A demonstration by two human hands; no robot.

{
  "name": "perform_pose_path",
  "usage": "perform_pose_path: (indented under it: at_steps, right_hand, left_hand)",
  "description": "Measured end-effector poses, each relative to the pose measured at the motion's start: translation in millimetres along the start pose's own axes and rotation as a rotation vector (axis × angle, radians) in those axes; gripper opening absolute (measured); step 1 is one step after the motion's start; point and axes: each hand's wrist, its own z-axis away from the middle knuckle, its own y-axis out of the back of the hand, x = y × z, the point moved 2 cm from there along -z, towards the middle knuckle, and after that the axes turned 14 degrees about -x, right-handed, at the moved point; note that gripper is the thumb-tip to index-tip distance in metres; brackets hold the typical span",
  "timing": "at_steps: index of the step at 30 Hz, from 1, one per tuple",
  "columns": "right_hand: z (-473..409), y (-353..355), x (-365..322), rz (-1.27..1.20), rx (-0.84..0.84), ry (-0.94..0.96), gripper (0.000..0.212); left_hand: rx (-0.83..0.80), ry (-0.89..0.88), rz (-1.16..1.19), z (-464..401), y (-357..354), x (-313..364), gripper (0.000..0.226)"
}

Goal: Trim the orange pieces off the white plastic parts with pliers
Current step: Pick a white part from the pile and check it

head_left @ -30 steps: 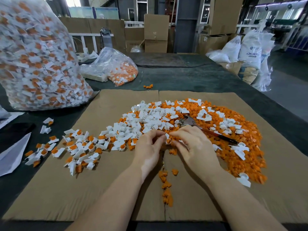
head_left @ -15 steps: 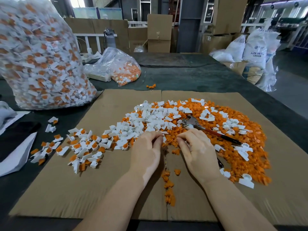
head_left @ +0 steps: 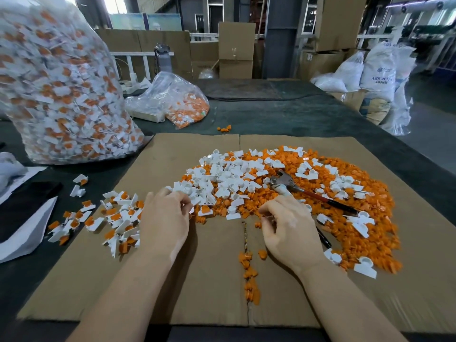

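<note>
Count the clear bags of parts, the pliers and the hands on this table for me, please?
Clear bags of parts: 2, the large bag and the small bag
Tools: 1, the pliers lying on the pile
Hands: 2, the left hand and the right hand
Total: 5
The loose pieces are too many to count.

White parts (head_left: pixel 223 177), orange pieces (head_left: pixel 355 233)

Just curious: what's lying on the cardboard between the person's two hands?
In the head view, between left hand and right hand: bare cardboard, a thin rod along its seam, scattered orange pieces.
</note>
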Motion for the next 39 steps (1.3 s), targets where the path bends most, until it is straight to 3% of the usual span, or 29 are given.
perform_pose_path:
  at_steps: [3, 6, 11, 17, 20, 25, 32, 36, 39]
  right_hand:
    - [0.0, -0.4, -1.8, 0.045, -0.028, -0.033, 0.012]
    - [-0.2, -1.0, -2.0, 0.087, -0.042, -0.042, 0.012]
    - [0.4, -1.8, -2.2, 0.105, -0.077, -0.044, 0.011]
    - [-0.1, -0.6, -2.8, 0.068, -0.099, -0.051, 0.013]
    - [-0.6, -0.5, -3.1, 0.057, -0.107, -0.056, 0.009]
    - [1.1, 2.1, -3.4, 0.011, -0.021, -0.064, 0.014]
    - [1.1, 3.5, -2.6, 0.017, 0.043, -0.074, 0.017]
    - [1.1, 4.3, -0.7, -0.036, 0.041, -0.053, 0.012]
    - [0.5, 5.6, 1.6, -0.087, 0.075, -0.076, 0.012]
  left_hand:
    - [0.057, -0.096, -0.016, 1.2, -4.1, 13.5, 0.013]
    - [0.003, -0.219, -0.011, 1.4, -13.4, 31.9, 0.014]
    - [-0.089, -0.205, -0.083, -3.0, -30.6, 46.7, 0.030]
    - [-0.099, -0.258, -0.038, -1.6, -36.6, 51.8, 0.020]
    - [-0.097, -0.323, 0.145, 2.8, -35.7, 59.1, 0.017]
    - [-0.268, -0.302, 0.540, 8.6, -38.3, 74.9, 0.011]
    - [-0.302, -0.343, 0.630, 8.7, -40.1, 78.3, 0.025]
    - [-0.277, -0.280, 0.587, 7.6, -43.9, 74.0, 0.018]
    - [-0.310, -0.250, 0.680, 7.3, -46.3, 72.5, 0.026]
